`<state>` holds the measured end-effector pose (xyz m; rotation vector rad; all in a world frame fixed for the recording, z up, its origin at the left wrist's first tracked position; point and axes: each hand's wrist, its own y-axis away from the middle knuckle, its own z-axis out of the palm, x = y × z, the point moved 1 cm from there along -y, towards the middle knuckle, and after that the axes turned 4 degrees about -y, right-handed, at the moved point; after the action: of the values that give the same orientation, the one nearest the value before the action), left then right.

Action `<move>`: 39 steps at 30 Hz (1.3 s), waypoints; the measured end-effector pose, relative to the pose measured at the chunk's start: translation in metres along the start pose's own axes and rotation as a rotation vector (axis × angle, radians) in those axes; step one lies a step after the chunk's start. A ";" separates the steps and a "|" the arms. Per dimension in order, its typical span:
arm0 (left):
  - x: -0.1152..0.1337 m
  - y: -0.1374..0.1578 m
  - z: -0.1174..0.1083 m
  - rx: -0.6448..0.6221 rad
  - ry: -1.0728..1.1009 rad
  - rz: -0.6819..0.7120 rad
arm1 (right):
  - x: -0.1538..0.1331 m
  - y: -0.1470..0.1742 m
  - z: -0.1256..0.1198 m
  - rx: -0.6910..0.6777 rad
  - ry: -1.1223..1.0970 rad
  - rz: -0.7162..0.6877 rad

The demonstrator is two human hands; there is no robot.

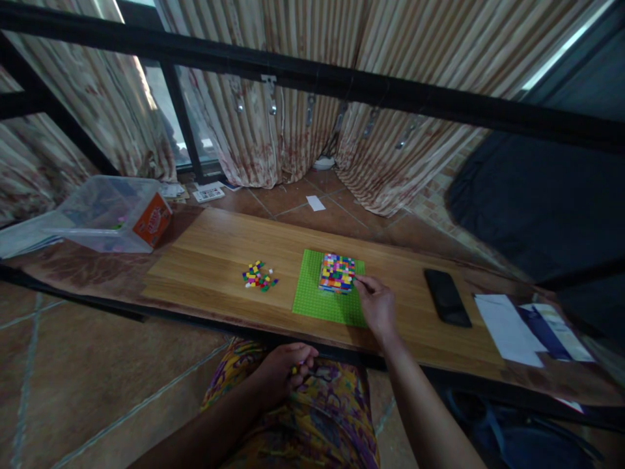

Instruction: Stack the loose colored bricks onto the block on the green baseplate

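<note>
By the right grip point(378, 303): one multicoloured brick block point(336, 272), one green studded baseplate point(306, 299); rightward, one flat black rectangular device point(446, 298); leftward, one multicoloured loose-brick pile point(264, 281), one clear plastic box point(105, 221).

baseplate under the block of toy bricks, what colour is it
The baseplate is bright green, seen best in the head view.

yellow piece point(294, 370) part-hidden in left hand point(284, 372), 6 o'clock, right hand point(377, 305) pinch too small to read, 4 o'clock
</note>
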<state>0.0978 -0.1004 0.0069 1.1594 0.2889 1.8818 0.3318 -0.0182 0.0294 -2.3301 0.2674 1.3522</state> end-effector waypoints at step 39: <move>0.003 -0.005 -0.002 0.027 0.000 -0.064 | 0.002 -0.010 0.014 0.051 -0.579 0.483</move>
<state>0.0989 -0.0946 0.0044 1.1545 0.3480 1.8279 0.3256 -0.0028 0.0246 -1.7842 0.6937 2.1442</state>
